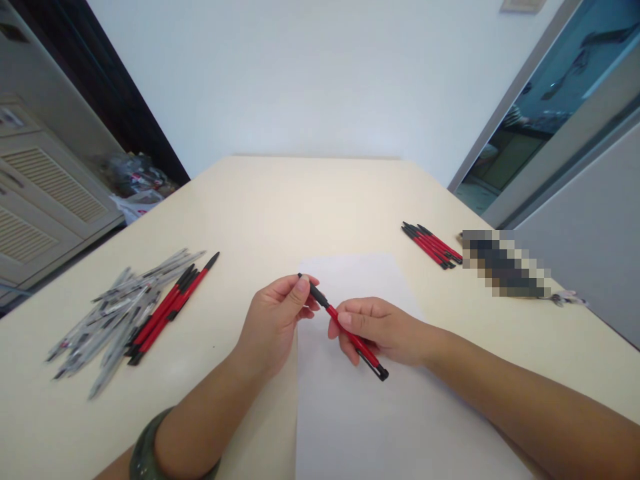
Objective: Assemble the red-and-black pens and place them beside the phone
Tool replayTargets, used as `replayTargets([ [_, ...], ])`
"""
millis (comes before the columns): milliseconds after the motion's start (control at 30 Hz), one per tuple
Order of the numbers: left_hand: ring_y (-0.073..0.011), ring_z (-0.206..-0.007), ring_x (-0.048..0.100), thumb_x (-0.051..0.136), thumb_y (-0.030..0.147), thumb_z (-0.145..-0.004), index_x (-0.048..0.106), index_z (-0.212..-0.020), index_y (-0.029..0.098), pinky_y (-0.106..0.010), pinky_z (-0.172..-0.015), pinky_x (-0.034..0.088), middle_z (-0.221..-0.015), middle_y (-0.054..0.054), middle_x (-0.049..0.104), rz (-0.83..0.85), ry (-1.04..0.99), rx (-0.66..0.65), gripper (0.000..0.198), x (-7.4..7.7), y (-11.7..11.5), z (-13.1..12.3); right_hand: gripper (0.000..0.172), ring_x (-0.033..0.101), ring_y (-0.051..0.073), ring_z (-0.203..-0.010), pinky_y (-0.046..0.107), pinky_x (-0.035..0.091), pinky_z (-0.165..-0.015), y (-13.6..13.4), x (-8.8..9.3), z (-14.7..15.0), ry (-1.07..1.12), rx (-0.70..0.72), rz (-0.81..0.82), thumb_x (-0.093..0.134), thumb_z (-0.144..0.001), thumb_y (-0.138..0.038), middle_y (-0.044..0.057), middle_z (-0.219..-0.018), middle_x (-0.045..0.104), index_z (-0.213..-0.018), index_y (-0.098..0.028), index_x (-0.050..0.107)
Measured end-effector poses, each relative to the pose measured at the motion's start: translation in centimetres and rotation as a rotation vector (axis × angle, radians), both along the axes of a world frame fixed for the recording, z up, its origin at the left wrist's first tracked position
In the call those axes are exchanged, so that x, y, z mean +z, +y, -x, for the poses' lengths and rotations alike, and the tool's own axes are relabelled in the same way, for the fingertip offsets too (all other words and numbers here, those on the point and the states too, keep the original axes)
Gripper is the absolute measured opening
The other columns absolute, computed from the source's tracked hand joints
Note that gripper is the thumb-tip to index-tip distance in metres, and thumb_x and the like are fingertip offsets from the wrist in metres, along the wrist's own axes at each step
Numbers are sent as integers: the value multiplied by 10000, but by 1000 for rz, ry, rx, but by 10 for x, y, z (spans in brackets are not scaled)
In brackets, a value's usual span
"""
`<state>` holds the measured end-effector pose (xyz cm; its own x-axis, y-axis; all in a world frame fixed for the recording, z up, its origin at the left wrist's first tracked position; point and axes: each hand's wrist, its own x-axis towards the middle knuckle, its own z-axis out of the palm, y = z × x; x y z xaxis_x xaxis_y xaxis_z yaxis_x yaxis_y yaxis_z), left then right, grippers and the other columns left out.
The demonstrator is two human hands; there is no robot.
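Observation:
Both hands hold one red pen with black ends (333, 315) over a white sheet of paper (380, 413). My left hand (277, 320) pinches the pen's black front end between thumb and fingers. My right hand (380, 330) is closed round the red barrel, with the black clip end sticking out below it. The pen slants from upper left to lower right, above the sheet.
On the cream table (300, 200), a heap of clear-wrapped pens (107, 313) and several red pens (170, 310) lie to the left. Another small pile of red pens (433, 245) lies at the right, beside a blurred-out object (505, 263). A green bangle (147, 447) is on my left wrist.

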<state>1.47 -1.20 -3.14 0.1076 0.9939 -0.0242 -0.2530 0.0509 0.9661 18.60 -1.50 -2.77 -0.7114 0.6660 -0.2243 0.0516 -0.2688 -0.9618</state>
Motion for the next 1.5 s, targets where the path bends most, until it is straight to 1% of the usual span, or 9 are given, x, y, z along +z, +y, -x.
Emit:
replayTargets([
  [133,-89,-601,483,526,333,-771,605,-793,157,-230,-589,400,-676,-10,562,-2,15,3,194,0,0,0,233,375,35,-435,167,264,-406,0,-2,0,11,-58,-26,540,-755,-370,-26,-575,524,-744,-148,473],
  [333,-88,-600,483,529,337,-768,603,-795,154,-230,-581,399,-695,-12,569,-2,20,6,199,0,0,0,295,311,34,-388,181,206,-376,0,-1,1,29,-9,11,385,-839,-384,-14,-548,523,-870,-128,530],
  [533,-88,-593,486,544,338,-755,610,-780,154,-227,-585,399,-671,-8,575,-3,21,18,197,0,0,-2,247,348,33,-433,166,235,-398,-1,-4,-1,65,-65,12,597,-711,-348,-45,-568,499,-764,-158,448],
  [733,-91,-577,492,554,353,-741,603,-758,152,-232,-573,400,-667,-7,576,9,29,33,207,1,1,-1,290,285,32,-389,177,206,-371,0,-1,0,33,-3,26,409,-824,-399,-23,-565,513,-904,-141,515],
  [933,-82,-579,484,546,345,-750,577,-721,152,-215,-564,393,-649,8,561,-15,32,52,197,1,1,-1,212,312,26,-411,162,202,-376,0,-5,0,74,-46,39,586,-723,-321,-49,-567,487,-786,-163,460],
  [1067,-82,-570,489,539,346,-755,558,-709,148,-224,-572,401,-656,5,567,0,32,17,205,2,1,-2,154,286,29,-379,164,205,-365,-2,1,2,38,-36,36,513,-773,-285,-51,-546,499,-874,-179,469],
  [1167,-83,-567,494,523,357,-765,546,-700,149,-219,-562,398,-659,0,575,7,23,47,220,2,2,-1,21,294,31,-357,157,207,-356,-2,7,4,-5,-59,71,447,-779,-188,-50,-501,508,-797,-178,449],
  [1233,-84,-567,498,517,367,-765,541,-695,152,-215,-555,398,-658,0,579,14,4,75,228,2,3,-1,32,313,32,-352,150,211,-353,-2,10,4,-22,-65,98,427,-760,-149,-47,-484,512,-743,-176,428],
  [1500,-86,-546,500,527,368,-757,540,-688,147,-220,-546,399,-634,-1,578,17,-6,43,231,1,3,0,196,348,54,-351,160,236,-345,-2,1,5,0,-119,39,420,-810,-342,-47,-434,489,-853,-167,496],
])
